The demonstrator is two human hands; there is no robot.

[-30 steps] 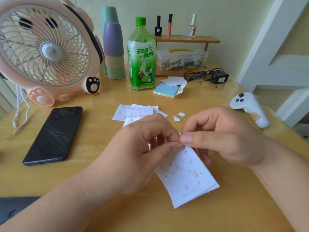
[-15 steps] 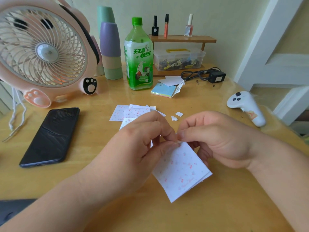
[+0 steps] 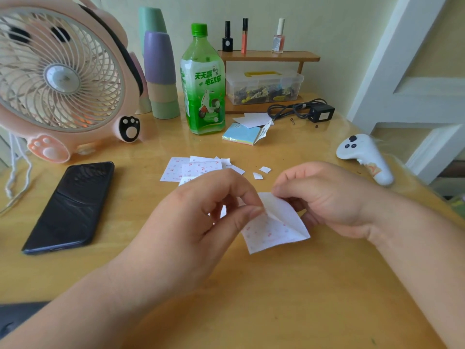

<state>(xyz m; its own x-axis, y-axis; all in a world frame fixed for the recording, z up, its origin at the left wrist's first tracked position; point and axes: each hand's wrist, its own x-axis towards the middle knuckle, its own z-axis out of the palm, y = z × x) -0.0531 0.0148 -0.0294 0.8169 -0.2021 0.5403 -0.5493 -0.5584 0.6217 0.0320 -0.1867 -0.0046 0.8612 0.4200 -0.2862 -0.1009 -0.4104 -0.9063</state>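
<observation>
– Closest to the camera, what are the two hands doing?

– Both are curled and pinching. The left hand (image 3: 201, 217) nips the top corner of a patterned sheet (image 3: 269, 233) between thumb and forefinger. The right hand (image 3: 327, 197) pinches a white ply (image 3: 281, 207) that curls up off the same corner, so the plain side shows.

– Where is that sheet?

– Between the hands, low over the wooden table (image 3: 276, 298). It hangs down and to the right from the pinch. I cannot tell whether its lower edge touches the wood.

– What lies just past the hands?

– A small pile of similar paper pieces (image 3: 193, 168) lies flat, partly hidden by the left knuckles. Two tiny white scraps (image 3: 260, 172) lie just to its right. A black phone (image 3: 70, 205) lies face up well off to the left, and a white controller (image 3: 364, 157) lies to the right near the table edge.

– And farther back?

– A pad of coloured notes (image 3: 242, 134) sits in the middle, with a green bottle (image 3: 202, 89) upright just behind it. A pink fan (image 3: 57, 79) stands at far left, and stacked cups (image 3: 161, 71) stand between it and the bottle. A black charger (image 3: 322, 113) with its coiled cable lies to the right. At the wall, a clear box (image 3: 264, 85) sits under a wooden shelf (image 3: 266, 55) that carries three small polish bottles (image 3: 278, 36).
</observation>
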